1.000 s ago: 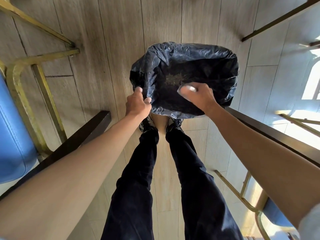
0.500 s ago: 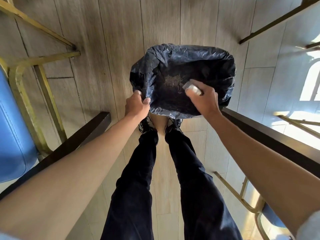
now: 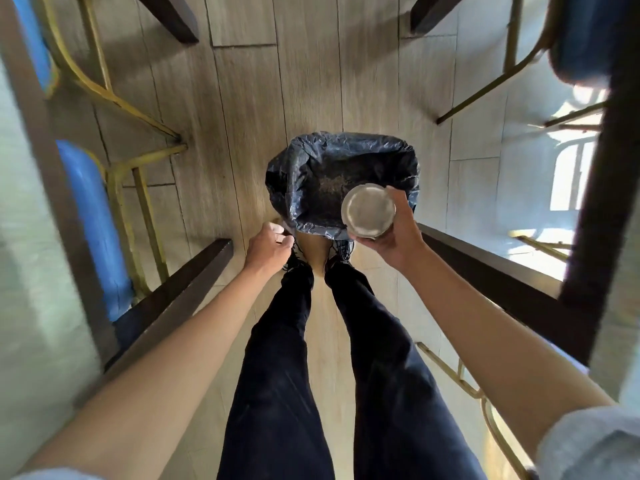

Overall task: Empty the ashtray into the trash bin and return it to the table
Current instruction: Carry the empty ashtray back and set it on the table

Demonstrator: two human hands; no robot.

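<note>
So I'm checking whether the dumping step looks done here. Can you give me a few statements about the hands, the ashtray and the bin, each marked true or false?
1. The right hand holds the ashtray. True.
2. The ashtray is turned upside down over the bin. False: its open side faces up toward the camera, and it looks empty.
3. The left hand grips the black bag lining the trash bin. False: it is off the bag, just beside the near rim.
4. Dark debris lies at the bottom of the bag. True.
5. The ashtray rests on a table. False: it is held in the air at the bin's near right edge.
</note>
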